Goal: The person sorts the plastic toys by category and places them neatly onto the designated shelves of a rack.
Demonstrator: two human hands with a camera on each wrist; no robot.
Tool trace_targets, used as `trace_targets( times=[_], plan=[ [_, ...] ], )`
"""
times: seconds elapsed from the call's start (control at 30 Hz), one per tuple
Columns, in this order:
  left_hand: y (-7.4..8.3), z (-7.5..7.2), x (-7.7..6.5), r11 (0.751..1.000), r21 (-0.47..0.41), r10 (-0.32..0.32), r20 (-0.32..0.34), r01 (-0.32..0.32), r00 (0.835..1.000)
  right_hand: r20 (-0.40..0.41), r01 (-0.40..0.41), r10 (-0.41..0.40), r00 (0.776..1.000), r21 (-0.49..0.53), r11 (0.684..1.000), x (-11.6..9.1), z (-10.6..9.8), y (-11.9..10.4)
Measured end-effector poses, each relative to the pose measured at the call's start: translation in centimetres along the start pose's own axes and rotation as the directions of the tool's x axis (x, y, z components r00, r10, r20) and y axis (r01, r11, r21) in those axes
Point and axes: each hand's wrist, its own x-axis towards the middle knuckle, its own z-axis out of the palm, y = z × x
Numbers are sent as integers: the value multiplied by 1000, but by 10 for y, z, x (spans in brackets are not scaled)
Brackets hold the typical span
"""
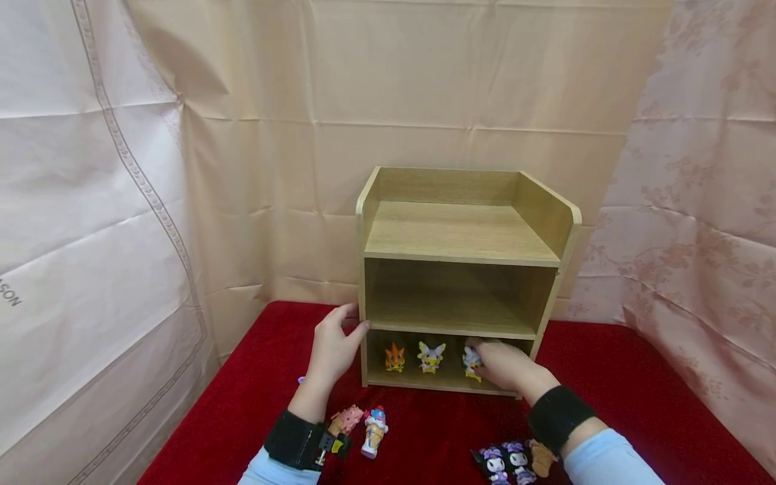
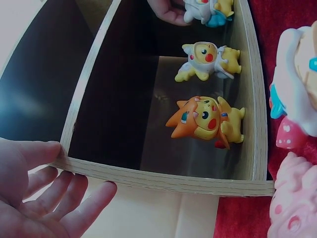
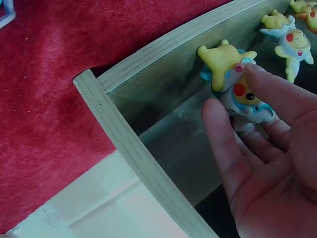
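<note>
My right hand [image 1: 502, 364] holds a yellow figurine in a white and blue hood [image 3: 237, 84] at the right of the bottom shelf. Its thumb and fingers are around the hooded head, and the yellow feet are close to the shelf board. Beside it stand a yellow figurine with a pale, long-eared hood [image 1: 430, 358] and one with an orange spiky hood [image 1: 395, 358]. At the left side panel, my left hand [image 1: 334, 342] touches the wooden shelf unit [image 1: 455, 258], thumb by the front edge and loosely extended fingers along the outer face [image 2: 59, 198].
On the red cloth [image 1: 436, 431] in front lie a pink figurine [image 1: 347, 419] and an ice-cream-cone figurine [image 1: 374, 432] at left. Black-hooded figurines [image 1: 508, 461] and a brown piece [image 1: 541, 458] lie at right. Hanging cloth [image 1: 273, 168] surrounds the table.
</note>
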Motion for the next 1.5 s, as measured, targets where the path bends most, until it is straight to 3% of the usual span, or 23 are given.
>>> trace_targets(
  times=[0.5, 1.5],
  plan=[
    [0, 0, 0, 1000, -3, -14, 8, 14, 1000, 31, -12, 10, 999, 68, 998, 2, 0, -2],
    [3, -1, -1, 1000, 5, 1, 2, -1, 1000, 67, -22, 18, 998, 52, 998, 3, -4, 0]
  ],
)
